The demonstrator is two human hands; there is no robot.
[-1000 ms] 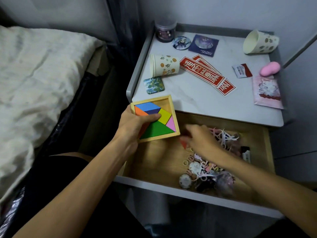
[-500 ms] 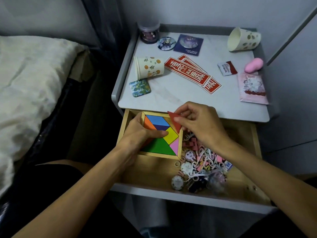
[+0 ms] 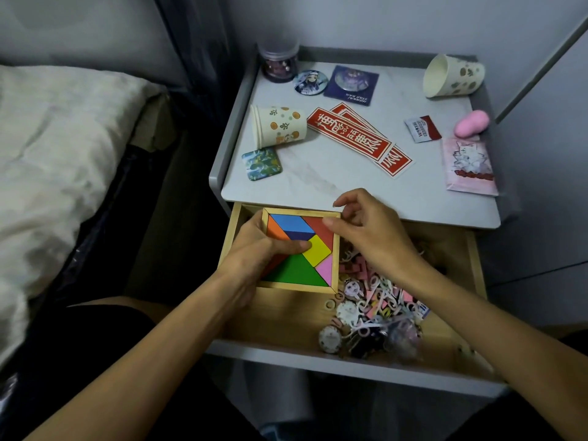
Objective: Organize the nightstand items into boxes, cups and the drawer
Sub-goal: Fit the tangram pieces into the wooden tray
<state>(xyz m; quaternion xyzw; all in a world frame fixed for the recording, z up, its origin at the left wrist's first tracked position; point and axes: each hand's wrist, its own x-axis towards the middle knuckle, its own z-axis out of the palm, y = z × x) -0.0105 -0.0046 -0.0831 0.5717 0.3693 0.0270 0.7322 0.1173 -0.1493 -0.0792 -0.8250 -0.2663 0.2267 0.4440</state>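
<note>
The red triangle (image 3: 320, 230), held over the tangram tray (image 3: 299, 287) half a second ago, now sits in its far right corner under the thumb of the right hand (image 3: 372, 230), whose fingers are loosely curled. The left hand (image 3: 254, 253) grips the tray's left edge inside the open drawer (image 3: 286, 316).

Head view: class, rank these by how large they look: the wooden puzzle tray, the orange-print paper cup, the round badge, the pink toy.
1. wooden puzzle tray, though it lies nearest the camera, which flatters it.
2. orange-print paper cup.
3. round badge and pink toy: too alike to rank.
</note>
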